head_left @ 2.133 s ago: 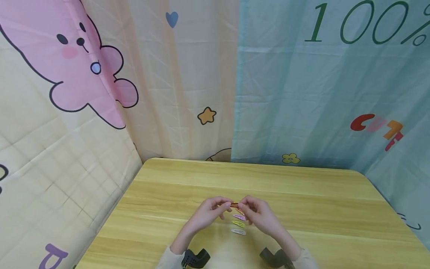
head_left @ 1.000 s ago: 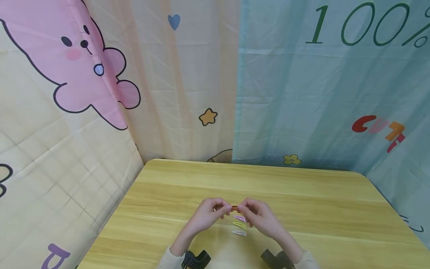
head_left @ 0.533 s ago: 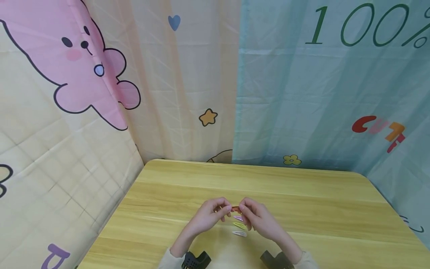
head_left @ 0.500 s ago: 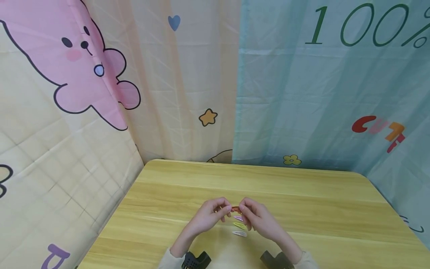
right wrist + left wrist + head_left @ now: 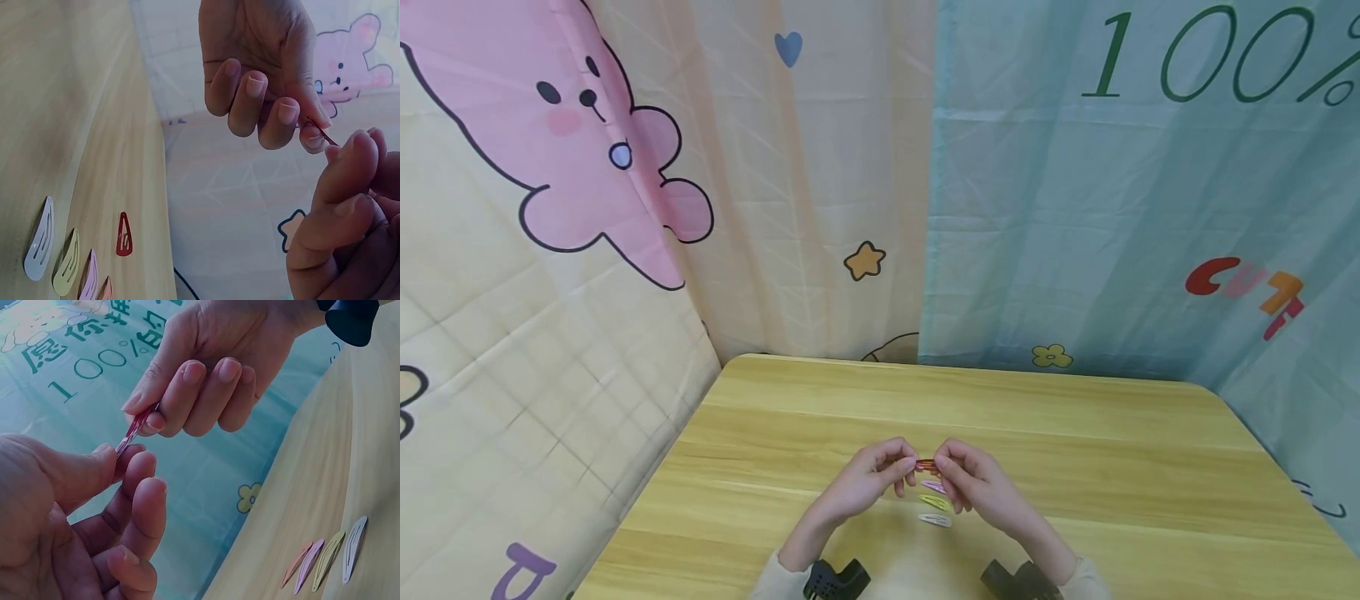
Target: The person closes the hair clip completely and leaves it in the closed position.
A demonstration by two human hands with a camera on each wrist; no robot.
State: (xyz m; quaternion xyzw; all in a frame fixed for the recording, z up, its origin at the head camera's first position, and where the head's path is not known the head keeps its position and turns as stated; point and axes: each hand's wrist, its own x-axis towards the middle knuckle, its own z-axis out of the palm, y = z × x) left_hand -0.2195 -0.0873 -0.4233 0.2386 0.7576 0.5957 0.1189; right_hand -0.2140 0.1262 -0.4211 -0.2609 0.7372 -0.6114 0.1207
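Both hands hold one red snap hair clip (image 5: 927,466) above the table. My left hand (image 5: 868,479) pinches one end between thumb and index finger, its other fingers loosely bent. At the opposite end, my right hand (image 5: 981,483) pinches the clip the same way. In the left wrist view the clip (image 5: 133,431) spans the short gap between the two thumbs. Below the hands lie a pink clip (image 5: 933,486), a yellow clip (image 5: 935,502) and a white clip (image 5: 935,520) in a row. An orange clip (image 5: 296,565) lies beside the pink one.
Another red clip (image 5: 125,234) lies apart from the row on the wooden table (image 5: 1075,442); in the head view the hands hide it. Printed curtains (image 5: 820,167) hang behind and beside the table. Dark wrist cameras (image 5: 837,579) sit on both wrists.
Both hands stay nearly in place with the red clip between them, shifting only slightly. The orange clip on the table, partly visible earlier, is now mostly hidden in the head view.
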